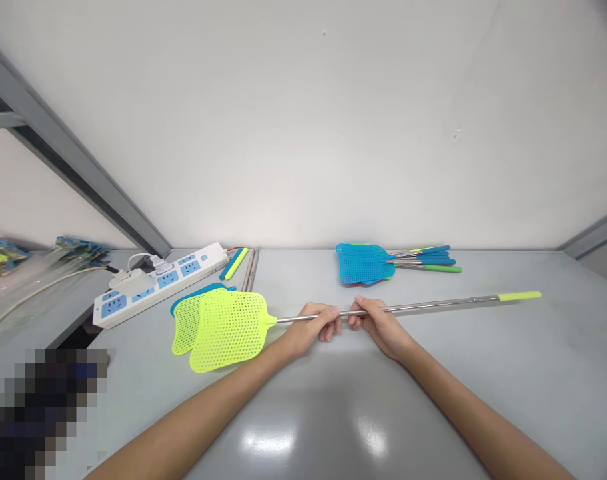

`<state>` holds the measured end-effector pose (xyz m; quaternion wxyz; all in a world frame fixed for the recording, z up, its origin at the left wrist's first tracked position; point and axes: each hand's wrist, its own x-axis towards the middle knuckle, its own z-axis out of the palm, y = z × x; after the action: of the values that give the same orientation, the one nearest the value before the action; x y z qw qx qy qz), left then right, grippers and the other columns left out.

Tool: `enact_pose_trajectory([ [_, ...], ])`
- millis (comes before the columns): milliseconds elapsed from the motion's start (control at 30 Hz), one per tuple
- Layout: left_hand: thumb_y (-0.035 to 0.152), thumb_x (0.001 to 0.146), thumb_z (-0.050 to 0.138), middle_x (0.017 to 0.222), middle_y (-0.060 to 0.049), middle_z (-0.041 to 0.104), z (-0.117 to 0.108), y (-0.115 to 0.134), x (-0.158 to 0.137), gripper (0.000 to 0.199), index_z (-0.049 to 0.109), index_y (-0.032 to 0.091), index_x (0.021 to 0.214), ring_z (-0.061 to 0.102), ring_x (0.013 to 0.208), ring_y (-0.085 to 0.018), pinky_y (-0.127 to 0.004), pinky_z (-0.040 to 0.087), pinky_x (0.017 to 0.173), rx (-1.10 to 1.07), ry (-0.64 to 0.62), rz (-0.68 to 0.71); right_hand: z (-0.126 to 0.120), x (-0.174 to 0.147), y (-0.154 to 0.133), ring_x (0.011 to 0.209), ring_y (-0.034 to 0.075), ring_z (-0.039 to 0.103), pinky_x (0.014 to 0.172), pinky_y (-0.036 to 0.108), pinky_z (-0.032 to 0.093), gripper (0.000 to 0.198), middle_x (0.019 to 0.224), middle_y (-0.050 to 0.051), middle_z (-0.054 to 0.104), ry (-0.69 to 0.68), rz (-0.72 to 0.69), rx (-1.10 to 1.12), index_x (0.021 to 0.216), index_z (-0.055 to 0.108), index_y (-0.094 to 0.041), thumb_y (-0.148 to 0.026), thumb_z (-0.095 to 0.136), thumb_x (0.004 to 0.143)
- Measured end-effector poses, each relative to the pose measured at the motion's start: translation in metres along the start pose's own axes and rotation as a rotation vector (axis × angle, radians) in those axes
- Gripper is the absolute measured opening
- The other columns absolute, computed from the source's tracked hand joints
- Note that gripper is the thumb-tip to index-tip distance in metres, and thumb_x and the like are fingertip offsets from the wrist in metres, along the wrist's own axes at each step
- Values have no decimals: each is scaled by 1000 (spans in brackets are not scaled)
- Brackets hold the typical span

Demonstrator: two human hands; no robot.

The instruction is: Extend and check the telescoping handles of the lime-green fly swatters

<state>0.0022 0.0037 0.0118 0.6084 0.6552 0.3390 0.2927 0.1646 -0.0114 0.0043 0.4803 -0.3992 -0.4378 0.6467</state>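
Note:
A yellow-green fly swatter (229, 331) with a long metal telescopic rod lies across the view, its perforated head on the left and its yellow grip (519, 295) far to the right. My left hand (313, 321) is closed round the rod, a little right of the head. Close beside it, my right hand (376, 319) pinches the same rod between thumb and fingers. Under the swatter's head rests another yellow swatter head (183, 327), and a blue swatter head (203, 293) pokes out behind that one.
A white power strip (158, 283) with plugs lies at the left. Near it are a blue and a yellow grip tube (236, 264) and metal rods (252, 270). Stacked swatters (366, 263) lie against the back wall. Plastic-wrapped packages (48, 267) sit far left beyond a grey frame post (83, 150).

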Motion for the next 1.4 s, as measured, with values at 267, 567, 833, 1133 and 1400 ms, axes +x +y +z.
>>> enact_pose_trajectory([
  [267,36,82,36,42,2,42,-1,-1,0,40,55,11,57,40,43,-8,-21,30,46,5,-2,0,0,0,1,52,12,45,58,28,35,37,52,2,53,0,5,20,52,60,-14,-39,48,76],
  [567,36,81,35,42,1,44,-1,-3,1,41,56,11,56,42,43,-9,-22,32,47,-9,-9,-10,0,0,1,53,13,44,58,28,35,38,51,2,52,-10,-2,6,51,60,-15,-41,48,75],
  [833,30,78,36,43,-2,48,-5,-5,0,38,59,9,55,45,43,-11,-25,34,51,-121,-49,35,-2,-6,0,56,15,46,59,29,34,41,56,4,54,-169,-87,-99,54,62,-16,-42,42,79],
  [1133,39,82,29,47,-2,49,2,0,-4,45,58,10,63,45,46,-11,-24,36,51,-115,-103,5,-6,-2,7,48,13,43,55,28,32,49,45,2,50,-56,-92,-224,44,56,-17,-43,38,81],
  [1400,35,86,20,56,-3,54,7,13,-18,49,61,13,72,48,56,-13,-25,40,61,-2,-175,-27,-7,-6,7,44,11,38,50,26,28,51,40,-1,40,-95,-84,-327,40,52,-17,-44,37,81],
])
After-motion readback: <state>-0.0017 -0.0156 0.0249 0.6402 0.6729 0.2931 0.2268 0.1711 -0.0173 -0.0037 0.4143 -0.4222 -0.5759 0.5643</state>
